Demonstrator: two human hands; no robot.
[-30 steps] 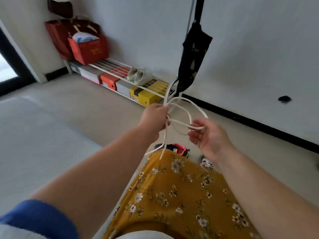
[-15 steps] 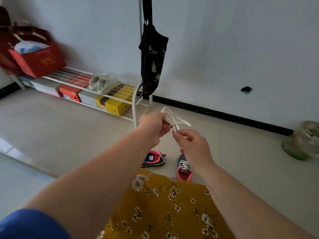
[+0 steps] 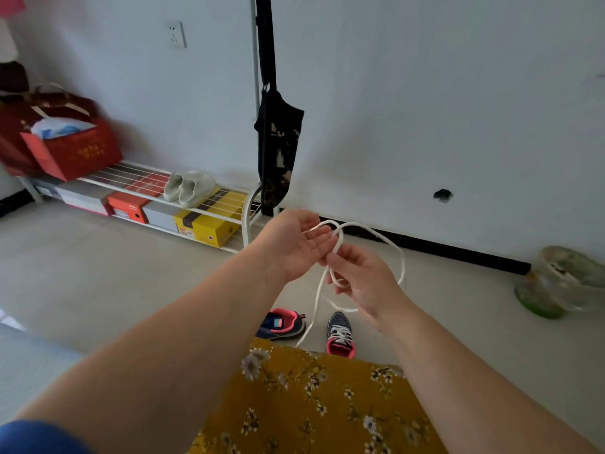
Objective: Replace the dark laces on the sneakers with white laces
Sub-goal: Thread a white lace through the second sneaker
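Left hand (image 3: 296, 245) opened since half-second ago, palm up, white lace (image 3: 340, 239) draped over fingers; right hand (image 3: 363, 280) pinching loop. Lace dangles toward floor. Right sneaker (image 3: 340, 334) laced white; left sneaker (image 3: 281, 324) apparently unlaced, still waiting.

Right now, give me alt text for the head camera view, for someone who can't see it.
Two bare hands hold a white lace in the air: the left hand lies open under it, the right hand pinches a loop. Below, two dark sneakers with pink linings sit on the floor.
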